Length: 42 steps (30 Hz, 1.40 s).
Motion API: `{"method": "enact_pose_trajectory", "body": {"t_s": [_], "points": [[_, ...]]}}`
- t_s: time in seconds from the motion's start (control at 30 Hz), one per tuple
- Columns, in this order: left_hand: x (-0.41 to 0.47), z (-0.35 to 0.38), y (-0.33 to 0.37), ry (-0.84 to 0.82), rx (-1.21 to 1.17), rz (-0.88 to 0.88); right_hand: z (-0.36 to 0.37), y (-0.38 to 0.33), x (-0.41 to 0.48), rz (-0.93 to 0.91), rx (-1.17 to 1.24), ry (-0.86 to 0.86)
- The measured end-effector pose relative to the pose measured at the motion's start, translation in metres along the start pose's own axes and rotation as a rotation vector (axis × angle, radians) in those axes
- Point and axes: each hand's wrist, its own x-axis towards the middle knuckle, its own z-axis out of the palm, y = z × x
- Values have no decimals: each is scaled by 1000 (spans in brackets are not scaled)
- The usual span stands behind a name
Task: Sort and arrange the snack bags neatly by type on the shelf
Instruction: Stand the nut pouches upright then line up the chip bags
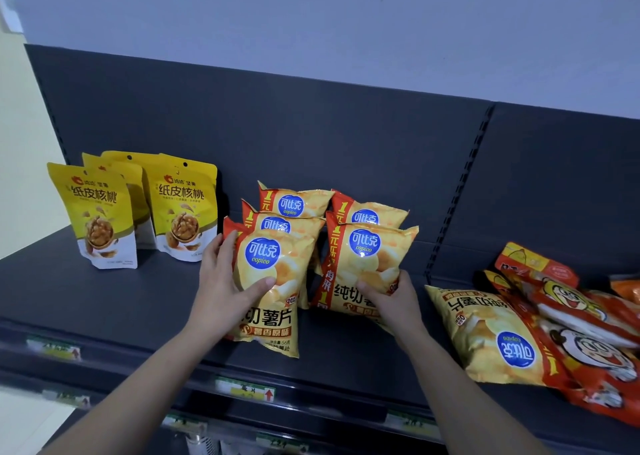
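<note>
Glossy puffed front chip bag [277,316] gripped by left hand [221,281]; at 3 o'clock, right hand [394,300] pinches second chip bag [367,264].

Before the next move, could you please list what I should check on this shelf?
1. Left hand grips left chip bag: ok.
2. Right hand grips right chip bag: ok.
3. Walnut pouches upright, together: ok.
4. Chip rows complete: not ok; stray bag lies upside down by red bags.
5. Red bags tidy: not ok, heaped.
</note>
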Motion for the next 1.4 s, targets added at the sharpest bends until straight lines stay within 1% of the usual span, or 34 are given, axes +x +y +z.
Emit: {"method": "enact_pose_trajectory", "body": {"t_s": [0.1,0.23,0.3,0.37,0.43,0.53,0.57,0.6,0.67,0.73,0.77,0.83,0.87,0.93,0.97,1.0,1.03,1.1,1.13,1.17,1.33,1.4], "points": [[-1,-1,-1,-3,1,-5,-1,1,-1,5,-25,-31],[-4,-2,3,6,4,-6,-2,-2,1,8,-150,-17],[-6,-3,4,13,8,-12,-4,-4,-1,17,-150,-23],[-7,-5,5,9,-2,-20,-9,-8,-4,21,-137,12],[-8,-6,6,2,-11,-20,-20,-11,-3,-14,-220,108],[-11,-6,10,7,-6,-14,-47,-13,2,-94,-574,367],[-12,-5,12,11,-2,-11,-59,-14,3,-87,-705,449],[-13,-5,13,20,3,-9,-70,-13,4,-46,-818,488],[-13,-4,13,36,11,-3,-88,-13,4,133,-951,426],[-13,-2,14,40,13,0,-97,-7,0,303,-1043,291],[-13,-1,14,39,12,1,-98,-3,-2,324,-1098,251],[-12,1,15,39,6,7,-98,5,-8,251,-1195,258],[-12,2,14,40,7,8,-99,6,-11,181,-1194,297],[-12,3,15,43,16,1,-101,3,-17,44,-1091,373],[-12,3,15,45,21,1,-103,1,-19,4,-1042,384],[-12,4,16,45,23,1,-105,-1,-18,15,-1040,374],[-12,4,16,43,23,1,-106,-3,-18,89,-1084,340],[-12,4,17,40,19,1,-108,-5,-17,344,-1160,216],[-12,4,17,41,20,-1,-108,-5,-17,432,-1160,176],[-12,4,16,43,23,-1,-109,-5,-17,465,-1155,172],[-10,5,16,59,46,6,-112,-7,-13,335,-1163,299],[-8,5,17,59,62,16,-111,-11,-13,275,-1140,405]]}}
